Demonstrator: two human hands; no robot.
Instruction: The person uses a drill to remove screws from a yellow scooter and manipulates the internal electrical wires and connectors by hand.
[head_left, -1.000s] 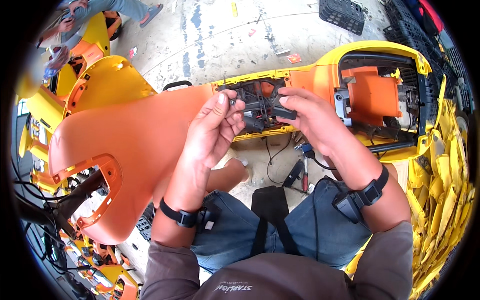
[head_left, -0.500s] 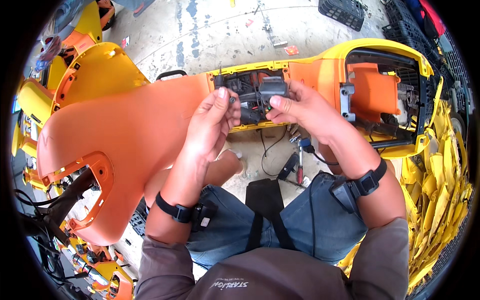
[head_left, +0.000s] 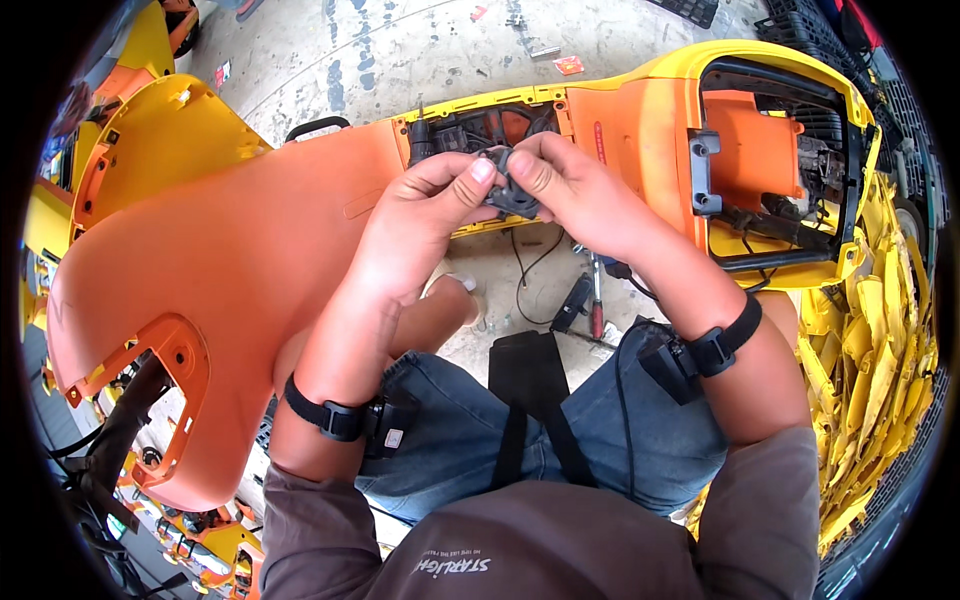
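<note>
My left hand (head_left: 425,215) and my right hand (head_left: 575,190) meet over the open compartment (head_left: 462,128) of an orange and yellow scooter body. Between them is a small dark grey part (head_left: 512,200), its exact kind unclear. Both thumbs press on its top, and the other fingers curl in around it. Any small piece under the left fingertips is hidden. Black components and leads fill the compartment behind the hands. A black cylindrical piece (head_left: 421,135) stands upright at its left end.
A wide orange panel (head_left: 250,240) spans the left. To the right, an orange cover leads to a yellow-edged frame opening (head_left: 845,180). A red-handled tool (head_left: 597,315) lies on the floor between my legs. Yellow panels (head_left: 865,380) are piled at right.
My left hand, which pinched a small dark piece apart from the right, has come over to the grey part. My right hand has tilted that part, and both hands now hold it.
</note>
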